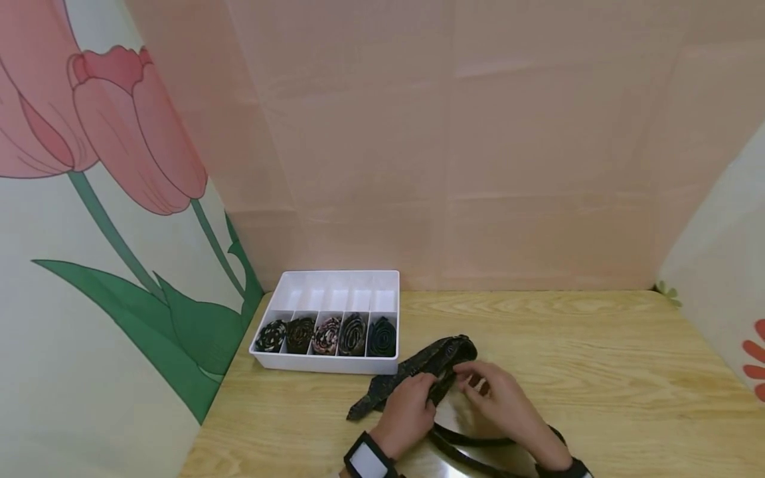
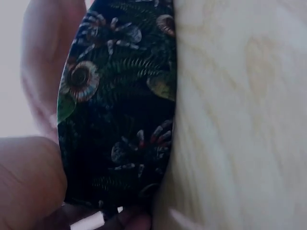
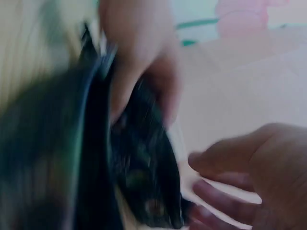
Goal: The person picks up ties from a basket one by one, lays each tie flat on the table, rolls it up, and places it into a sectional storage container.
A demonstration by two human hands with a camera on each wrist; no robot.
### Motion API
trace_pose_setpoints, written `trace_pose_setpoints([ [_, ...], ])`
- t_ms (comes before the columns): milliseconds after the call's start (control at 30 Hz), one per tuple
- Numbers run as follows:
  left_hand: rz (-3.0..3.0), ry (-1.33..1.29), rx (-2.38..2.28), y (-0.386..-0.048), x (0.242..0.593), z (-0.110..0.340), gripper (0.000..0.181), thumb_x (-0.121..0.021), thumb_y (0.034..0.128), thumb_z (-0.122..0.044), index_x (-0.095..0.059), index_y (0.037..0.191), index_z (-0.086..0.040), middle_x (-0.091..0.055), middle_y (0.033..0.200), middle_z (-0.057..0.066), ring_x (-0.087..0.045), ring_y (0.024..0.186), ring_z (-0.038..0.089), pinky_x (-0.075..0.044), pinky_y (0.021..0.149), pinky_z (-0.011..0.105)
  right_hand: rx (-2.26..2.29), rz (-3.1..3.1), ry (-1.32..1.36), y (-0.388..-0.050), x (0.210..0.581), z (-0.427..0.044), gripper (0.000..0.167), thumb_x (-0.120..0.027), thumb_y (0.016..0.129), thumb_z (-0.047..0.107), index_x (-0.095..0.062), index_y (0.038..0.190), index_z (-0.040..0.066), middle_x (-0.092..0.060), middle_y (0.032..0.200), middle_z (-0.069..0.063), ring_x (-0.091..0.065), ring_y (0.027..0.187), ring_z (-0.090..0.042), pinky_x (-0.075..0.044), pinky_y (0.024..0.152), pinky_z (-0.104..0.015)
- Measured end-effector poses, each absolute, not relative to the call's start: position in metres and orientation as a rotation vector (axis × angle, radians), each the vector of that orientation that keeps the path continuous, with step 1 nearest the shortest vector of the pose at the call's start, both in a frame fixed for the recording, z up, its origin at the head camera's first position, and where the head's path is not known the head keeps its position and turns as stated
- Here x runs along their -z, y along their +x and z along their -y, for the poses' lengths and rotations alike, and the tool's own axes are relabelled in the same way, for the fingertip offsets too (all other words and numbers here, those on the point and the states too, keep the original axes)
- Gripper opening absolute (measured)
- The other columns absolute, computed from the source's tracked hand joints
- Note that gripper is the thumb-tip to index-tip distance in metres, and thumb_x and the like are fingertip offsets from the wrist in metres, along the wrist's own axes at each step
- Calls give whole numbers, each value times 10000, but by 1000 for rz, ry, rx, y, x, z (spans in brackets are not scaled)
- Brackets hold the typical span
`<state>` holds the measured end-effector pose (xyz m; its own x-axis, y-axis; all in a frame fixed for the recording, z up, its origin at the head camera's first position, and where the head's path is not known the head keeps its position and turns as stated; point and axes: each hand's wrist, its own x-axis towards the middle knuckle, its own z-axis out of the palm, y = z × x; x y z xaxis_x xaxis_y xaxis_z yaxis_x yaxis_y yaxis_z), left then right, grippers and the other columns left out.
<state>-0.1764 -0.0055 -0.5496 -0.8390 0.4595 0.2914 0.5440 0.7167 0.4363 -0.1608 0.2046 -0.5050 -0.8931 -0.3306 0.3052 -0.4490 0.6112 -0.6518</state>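
Observation:
A dark necktie (image 1: 439,358) patterned with ferns, shells and spiders (image 2: 124,96) lies partly folded on the table, its narrow length trailing in loops toward me. My left hand (image 1: 406,408) grips the folded part, fingers curled over it, as the right wrist view also shows. Just right of it, my right hand (image 1: 493,395) has its fingertips at the tie's edge. In the right wrist view the thumb and fingers of that right hand (image 3: 276,175) stand apart, beside the cloth. Blur hides the exact contact there.
A white divided box (image 1: 337,364) stands at the back left, close to the tie's far side. Several rolled ties (image 1: 327,336) fill its front row of compartments. The wooden table (image 1: 597,372) meets a pinkish sheet behind and tulip-printed cloth at the left.

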Motion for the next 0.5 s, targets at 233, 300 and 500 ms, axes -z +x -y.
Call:
trace_pose_setpoints([
  [233, 2783, -1116, 817, -185, 547, 16, 354, -708, 921, 3, -779, 1208, -192, -770, 1155, -84, -650, 981, 47, -515, 845, 180, -558, 2643, 717, -165, 523, -220, 690, -1015, 616, 129, -739, 1243, 217, -510, 1575, -153, -348, 1467, -520, -228, 1117, -818],
  [300, 2813, -1153, 838, -186, 546, 18, 354, -696, 941, -4, -780, 1221, -205, -759, 1155, -92, -636, 983, 32, -509, 841, 169, -490, 2667, 725, -167, 528, -223, 548, -997, 640, 111, -738, 1103, 246, -578, 1503, -124, -402, 1435, -499, -214, 1141, -812],
  [500, 2935, -1157, 900, -187, 540, 26, 378, -726, 929, -49, -752, 1270, -209, -706, 1181, -83, -630, 1090, 26, -532, 916, 201, -250, 2643, 694, -173, 535, -228, 421, -988, 656, 127, -740, 969, 261, -672, 1195, -38, -580, 1142, -367, -368, 1096, -730],
])
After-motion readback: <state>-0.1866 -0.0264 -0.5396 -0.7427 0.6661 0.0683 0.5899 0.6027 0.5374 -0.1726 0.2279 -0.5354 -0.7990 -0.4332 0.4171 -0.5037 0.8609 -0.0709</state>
